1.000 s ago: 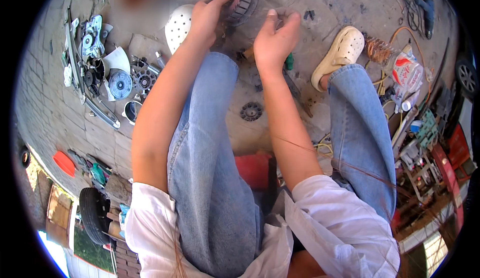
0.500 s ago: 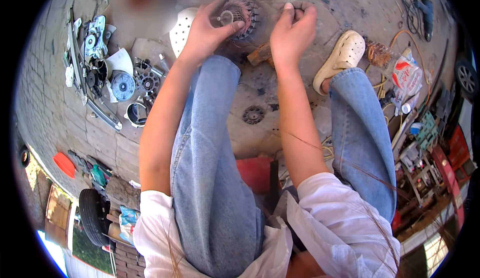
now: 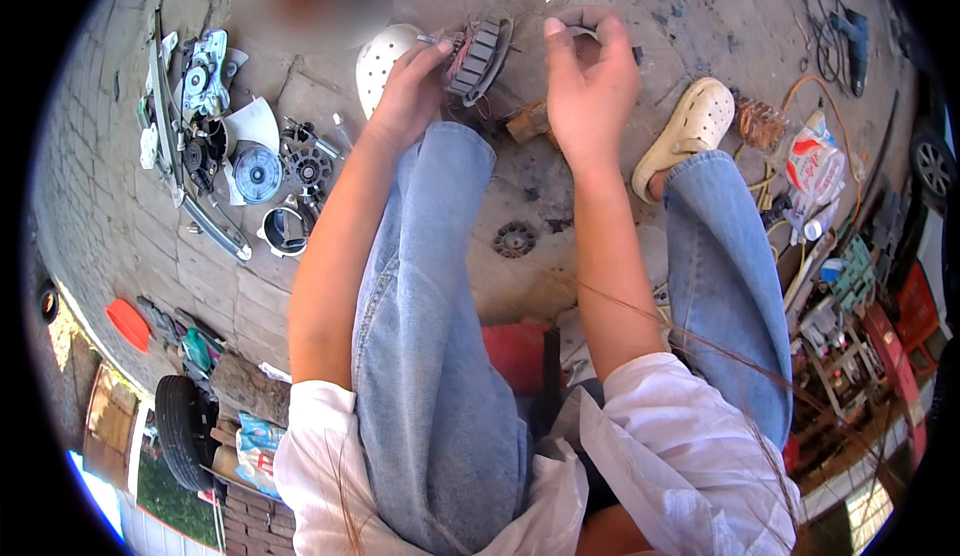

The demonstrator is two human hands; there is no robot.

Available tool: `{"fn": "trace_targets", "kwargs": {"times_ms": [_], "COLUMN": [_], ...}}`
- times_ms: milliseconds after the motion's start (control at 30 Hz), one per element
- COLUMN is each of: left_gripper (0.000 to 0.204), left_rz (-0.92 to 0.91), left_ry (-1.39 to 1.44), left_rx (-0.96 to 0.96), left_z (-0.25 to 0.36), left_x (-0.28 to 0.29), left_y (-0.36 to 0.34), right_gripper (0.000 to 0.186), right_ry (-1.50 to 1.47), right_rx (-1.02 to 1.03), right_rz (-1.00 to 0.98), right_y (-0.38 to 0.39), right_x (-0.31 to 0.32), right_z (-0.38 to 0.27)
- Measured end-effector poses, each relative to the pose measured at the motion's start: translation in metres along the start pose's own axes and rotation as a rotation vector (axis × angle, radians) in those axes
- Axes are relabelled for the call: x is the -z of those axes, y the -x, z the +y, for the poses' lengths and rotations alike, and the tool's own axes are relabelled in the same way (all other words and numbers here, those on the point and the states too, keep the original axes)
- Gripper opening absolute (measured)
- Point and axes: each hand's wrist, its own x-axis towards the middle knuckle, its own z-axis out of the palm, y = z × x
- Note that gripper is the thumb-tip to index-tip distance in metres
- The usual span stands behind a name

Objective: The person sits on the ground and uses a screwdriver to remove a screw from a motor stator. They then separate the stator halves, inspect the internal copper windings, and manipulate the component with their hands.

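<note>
My left hand (image 3: 412,86) grips a motor armature (image 3: 478,64), a round slotted metal core with reddish copper windings and a short shaft. The core is tipped on its side, its dark slots facing right, above the floor beside my left shoe. To its right, my right hand (image 3: 597,91) is raised apart from it. Thumb and fingers there curl together in a pinch; anything between them is too thin to make out. Fine loose wires show near the armature. A rusty brown block (image 3: 528,121) lies on the floor between the hands.
At left lie metal motor parts, including a blue-grey disc (image 3: 257,173) and a round housing (image 3: 285,228). A toothed dark ring (image 3: 515,239) sits between my legs. On the right are a plastic bottle (image 3: 815,161), cords and a power tool (image 3: 853,51). A red stool (image 3: 515,354) is below.
My left hand has turned the armature from facing up to its side. My right hand has shifted slightly, its fingers forming a wider curl. The view has moved a little.
</note>
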Motion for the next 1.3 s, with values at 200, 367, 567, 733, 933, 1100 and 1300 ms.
{"fn": "trace_targets", "kwargs": {"times_ms": [200, 367, 567, 733, 933, 1100, 1300], "left_gripper": [0.036, 0.042, 0.045, 0.043, 0.039, 0.046, 0.050], "left_rz": [0.000, -0.031, -0.002, -0.012, -0.117, 0.034, -0.001], "left_ry": [0.016, -0.123, -0.160, -0.133, 0.080, 0.067, 0.072], "left_rx": [0.145, 0.097, 0.050, 0.034, 0.033, 0.032, 0.005], "left_z": [0.001, 0.001, -0.001, 0.000, 0.000, -0.002, -0.004], "left_x": [-0.014, -0.014, -0.015, -0.013, -0.003, -0.003, -0.003], "left_y": [-0.003, -0.002, 0.002, 0.001, 0.000, -0.003, -0.005], "right_gripper": [0.012, 0.010, 0.009, 0.007, 0.005, 0.007, 0.010], "right_ry": [-0.443, -0.518, -0.631, -0.642, -0.585, -0.645, -0.635], "right_rx": [-0.263, -0.280, -0.381, -0.325, -0.262, -0.273, -0.228], "right_rz": [-0.184, -0.170, -0.116, -0.180, -0.419, -0.407, -0.362], "right_y": [0.011, 0.012, 0.014, 0.013, 0.020, 0.056, 0.072], "right_x": [-0.009, -0.012, -0.013, -0.012, -0.004, -0.013, -0.022], "right_z": [-0.017, -0.007, -0.003, -0.004, -0.018, -0.016, -0.008]}}
